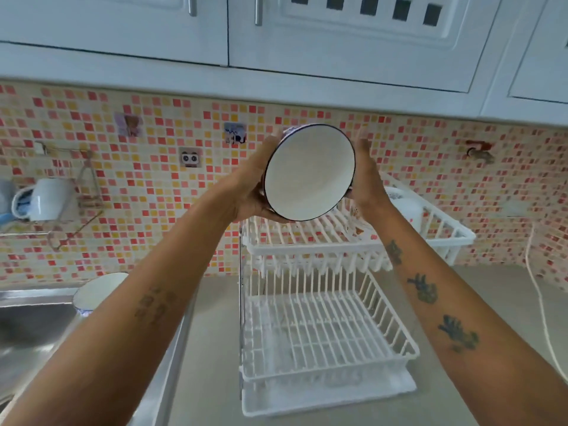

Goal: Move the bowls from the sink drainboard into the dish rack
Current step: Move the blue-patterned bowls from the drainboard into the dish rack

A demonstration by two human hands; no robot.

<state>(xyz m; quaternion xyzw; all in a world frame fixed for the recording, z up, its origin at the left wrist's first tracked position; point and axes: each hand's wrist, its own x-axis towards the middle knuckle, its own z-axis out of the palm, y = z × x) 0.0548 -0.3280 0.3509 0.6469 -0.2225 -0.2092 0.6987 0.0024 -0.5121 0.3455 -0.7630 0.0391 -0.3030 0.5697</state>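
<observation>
A white bowl [309,172] with a dark blue rim is held up in the air, tilted so its inside faces me. My left hand [256,182] grips its left side and underside, and my right hand [367,179] presses its right edge. The bowl hangs just above the top tier of the white two-tier dish rack [310,242]. The rack's lower tier [319,333] holds nothing. A second white bowl [98,292] with a blue pattern stands on the steel drainboard [33,327] at the left, partly hidden by my left forearm.
A white side basket [442,222] on the rack's right holds a white cup. A white mug [46,199] and wire hooks hang on the tiled wall at left. A white cord [538,299] runs down the right. White cabinets overhang above.
</observation>
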